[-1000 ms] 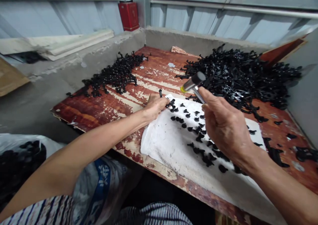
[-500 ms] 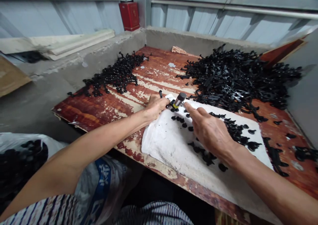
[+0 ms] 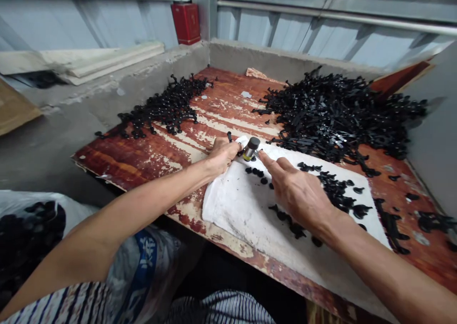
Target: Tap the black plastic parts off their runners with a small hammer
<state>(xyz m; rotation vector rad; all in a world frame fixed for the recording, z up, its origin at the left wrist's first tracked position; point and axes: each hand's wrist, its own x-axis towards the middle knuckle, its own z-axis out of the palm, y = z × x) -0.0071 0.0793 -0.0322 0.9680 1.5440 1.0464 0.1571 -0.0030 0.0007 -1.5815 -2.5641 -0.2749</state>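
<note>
My right hand (image 3: 293,186) is closed around the handle of a small hammer (image 3: 252,147), whose dark cap and yellow-banded end stand over the far left corner of the white cloth (image 3: 232,205). Close beside the hammer head, my left hand (image 3: 224,153) pinches a small black part with a round knob (image 3: 229,136) sticking up past the knuckles. Most of that part is hidden by the fingers. Several black knobbed pieces (image 3: 255,171) lie on the cloth just below the hammer, and more black pieces (image 3: 339,190) are scattered to the right of my right hand.
A big heap of black parts (image 3: 335,114) covers the back right of the worn red board (image 3: 193,171); a smaller heap (image 3: 167,105) lies back left. A red tin (image 3: 186,24) stands on the ledge. At lower left is a plastic sack (image 3: 78,207) of black pieces.
The hammer and my right hand have shifted slightly left, bringing the head nearer my left hand. My left hand stays almost in place. The view has moved a little.
</note>
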